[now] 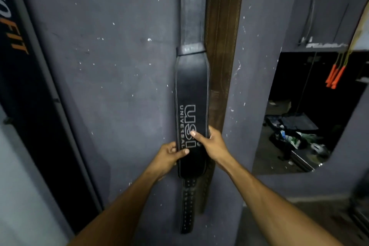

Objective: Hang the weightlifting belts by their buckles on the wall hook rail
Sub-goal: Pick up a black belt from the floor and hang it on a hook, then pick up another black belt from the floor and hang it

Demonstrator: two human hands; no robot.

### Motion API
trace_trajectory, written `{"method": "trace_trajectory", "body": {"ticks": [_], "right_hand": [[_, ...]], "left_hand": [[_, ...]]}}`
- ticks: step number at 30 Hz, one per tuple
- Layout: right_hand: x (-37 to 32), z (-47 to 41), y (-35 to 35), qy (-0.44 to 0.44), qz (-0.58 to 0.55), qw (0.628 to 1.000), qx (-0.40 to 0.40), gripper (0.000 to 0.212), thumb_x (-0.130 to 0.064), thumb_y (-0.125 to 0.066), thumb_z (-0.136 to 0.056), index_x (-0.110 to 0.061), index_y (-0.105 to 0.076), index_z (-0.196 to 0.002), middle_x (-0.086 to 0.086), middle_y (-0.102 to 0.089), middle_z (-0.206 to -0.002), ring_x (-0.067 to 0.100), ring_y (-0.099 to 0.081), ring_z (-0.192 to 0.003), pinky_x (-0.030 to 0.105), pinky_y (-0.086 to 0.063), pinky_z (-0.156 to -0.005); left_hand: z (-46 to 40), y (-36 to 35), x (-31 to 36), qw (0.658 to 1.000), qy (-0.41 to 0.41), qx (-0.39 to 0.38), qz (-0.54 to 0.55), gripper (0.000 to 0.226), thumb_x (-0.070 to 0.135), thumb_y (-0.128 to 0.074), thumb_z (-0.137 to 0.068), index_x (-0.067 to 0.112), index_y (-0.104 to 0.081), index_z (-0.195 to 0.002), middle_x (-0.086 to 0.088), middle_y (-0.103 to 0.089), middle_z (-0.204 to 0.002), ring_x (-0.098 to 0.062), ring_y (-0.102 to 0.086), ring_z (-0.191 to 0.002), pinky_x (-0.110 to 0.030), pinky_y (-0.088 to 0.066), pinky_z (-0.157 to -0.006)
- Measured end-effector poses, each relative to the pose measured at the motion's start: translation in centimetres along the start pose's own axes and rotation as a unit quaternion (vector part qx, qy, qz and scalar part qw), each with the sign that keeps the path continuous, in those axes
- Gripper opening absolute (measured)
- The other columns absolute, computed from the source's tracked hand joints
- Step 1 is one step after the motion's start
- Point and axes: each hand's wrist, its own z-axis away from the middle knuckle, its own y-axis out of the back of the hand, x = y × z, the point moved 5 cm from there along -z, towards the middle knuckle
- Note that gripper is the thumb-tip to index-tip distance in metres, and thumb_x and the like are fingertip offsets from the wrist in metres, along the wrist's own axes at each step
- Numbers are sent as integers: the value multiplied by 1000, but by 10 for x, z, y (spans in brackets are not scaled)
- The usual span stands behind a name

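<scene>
A black leather weightlifting belt (191, 84) with white "USI UNIVERSAL" lettering hangs straight down the grey wall; its top runs out of the frame. Its punched strap end dangles below my hands. Behind it, slightly to the right, hangs a brown stitched belt (223, 32). My left hand (169, 156) grips the black belt's left edge, thumb across the front. My right hand (209, 142) holds its right edge, thumb on the lettering. The buckles and the hook rail are hidden above the frame.
The grey wall (119, 66) is chipped with white specks. A black panel with orange letters (18, 46) stands at the left. To the right, an opening shows a dark room with orange-handled ropes (335, 74) hanging and clutter on its floor (295, 136).
</scene>
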Motion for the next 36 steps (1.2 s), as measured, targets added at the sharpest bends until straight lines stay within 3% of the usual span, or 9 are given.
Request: {"method": "trace_trajectory", "body": {"ticks": [3, 8, 11, 18, 20, 22, 25, 31, 36], "right_hand": [[10, 22, -2, -3, -7, 999, 31, 35, -10, -76, -93, -12, -69, -128, 2, -79, -118, 15, -75, -110, 26, -59, -94], [35, 65, -1, -62, 11, 998, 22, 34, 1, -72, -93, -6, -67, -126, 10, -76, -119, 16, -74, -105, 37, -58, -103], [38, 74, 5, -79, 2, 996, 30, 36, -1, -74, -93, -6, -67, -128, 9, -77, -119, 18, -75, -106, 34, -60, -98], [88, 107, 14, -170, 98, 980, -22, 50, -9, -80, -90, -5, -57, -134, 5, -69, -123, 22, -66, -116, 25, -54, -95], [117, 120, 18, -225, 101, 969, -18, 54, -12, -80, -90, -5, -53, -137, 7, -63, -123, 23, -62, -115, 19, -50, -86], [143, 134, 21, -268, 114, 956, -35, 61, -20, -81, -90, -7, -52, -143, 10, -63, -129, 21, -62, -114, 15, -48, -81], [179, 157, 20, -307, 135, 939, -75, 60, -30, -81, -90, -11, -55, -141, 11, -67, -131, 23, -65, -118, 28, -51, -97], [261, 209, 9, -369, 145, 911, -116, 46, -34, -81, -90, -15, -64, -128, 7, -70, -124, 25, -67, -117, 41, -56, -100], [316, 271, -6, -438, 132, 874, -162, 45, -37, -77, -93, -15, -64, -130, 9, -69, -130, 27, -67, -121, 46, -54, -105]], "left_hand": [[7, 3, -7, 1000, -10, 8, 4, 25, 4, -68, -95, 13, -72, -118, -5, -79, -113, -14, -77, -100, -24, -61, -77], [31, -1, -33, 999, -10, 23, -21, 25, 0, -67, -94, 14, -72, -115, 2, -81, -105, -16, -76, -103, -25, -61, -85], [41, -6, -36, 1000, -12, 23, -9, 26, 1, -67, -94, 15, -72, -116, 1, -81, -107, -15, -76, -103, -23, -60, -84], [71, -5, -86, 993, 58, 72, -73, 48, 6, -69, -95, -3, -50, -138, -15, -64, -134, -22, -64, -121, -37, -51, -109], [87, -1, -112, 985, 98, 114, -79, 56, 11, -73, -93, 3, -47, -142, -7, -57, -135, -20, -57, -124, -33, -48, -104], [102, 2, -135, 979, 111, 150, -80, 44, 7, -74, -91, 5, -54, -130, -4, -60, -120, -15, -60, -113, -25, -47, -93], [126, -1, -168, 967, 145, 170, -121, 26, -1, -72, -91, 8, -57, -110, -7, -60, -106, -15, -56, -100, -13, -46, -78], [191, 0, -255, 934, 239, 257, -64, 25, -12, -62, -94, -8, -54, -117, -17, -61, -111, -23, -58, -103, -11, -54, -76], [252, 8, -314, 908, 309, 274, -71, 22, -10, -63, -93, -4, -55, -112, -12, -65, -98, -3, -64, -78, -18, -52, -71]]}}
